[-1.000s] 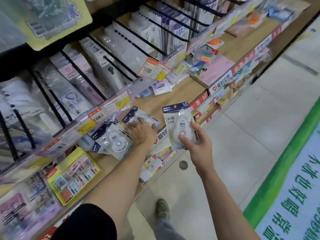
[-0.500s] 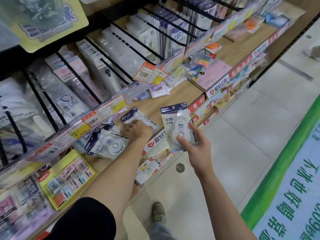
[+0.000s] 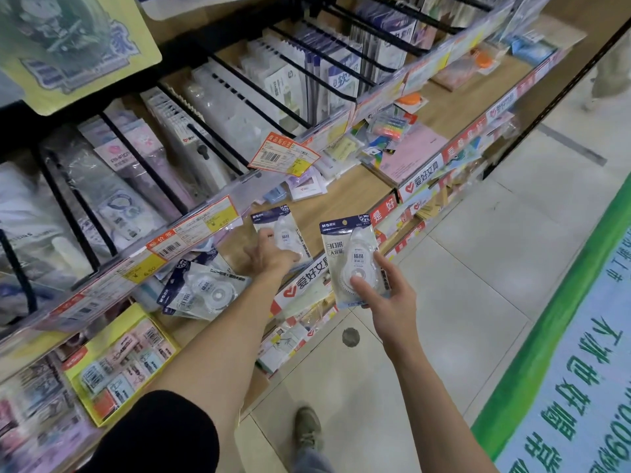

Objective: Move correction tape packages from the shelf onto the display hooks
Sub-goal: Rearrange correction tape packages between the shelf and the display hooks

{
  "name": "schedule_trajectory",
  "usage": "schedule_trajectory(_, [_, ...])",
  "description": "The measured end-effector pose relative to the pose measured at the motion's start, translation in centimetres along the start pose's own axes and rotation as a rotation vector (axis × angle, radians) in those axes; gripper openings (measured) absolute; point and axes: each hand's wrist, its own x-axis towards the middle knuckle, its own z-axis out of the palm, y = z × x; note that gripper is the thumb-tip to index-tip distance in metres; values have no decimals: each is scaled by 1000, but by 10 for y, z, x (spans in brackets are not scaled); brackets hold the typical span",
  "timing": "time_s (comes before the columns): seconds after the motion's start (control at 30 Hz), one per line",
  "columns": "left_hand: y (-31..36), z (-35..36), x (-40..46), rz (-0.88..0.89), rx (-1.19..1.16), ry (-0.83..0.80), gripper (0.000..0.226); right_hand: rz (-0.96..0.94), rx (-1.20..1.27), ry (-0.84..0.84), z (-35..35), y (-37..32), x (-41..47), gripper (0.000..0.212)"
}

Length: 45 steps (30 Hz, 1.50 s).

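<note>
Wooden shelf (image 3: 345, 196): loose tape packages (image 3: 201, 291) beside yellow tray (image 3: 102, 339).

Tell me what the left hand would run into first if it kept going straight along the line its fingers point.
The left hand already lies on a correction tape package on the wooden shelf. Pushed further up and back, it would probably meet the price-tag rail of the display hooks above, though depth is unclear.
</note>
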Motion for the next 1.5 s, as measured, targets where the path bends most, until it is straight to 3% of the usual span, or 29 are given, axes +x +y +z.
schedule_trajectory(0.2, [1,-2,-4,62,-320,-108,83,11,15,-13,-3,-2,-1,52])
schedule_trajectory(0.43, [3,-26,-30,152,-455,-167,78,20,69,-3,-2,-4,-1,54])
schedule_trajectory(0.67, [-45,-60,-93,174,-579,-226,66,57,19,-70,13,14,-23,50])
schedule_trajectory(1.17, [-207,-205,-181,133,-555,169,56,129,-131,-560,130,47,-147,32])
schedule_trajectory(1.5, [-322,-308,-252,80,-778,429,57,151,-279,-804,229,70,-270,25])
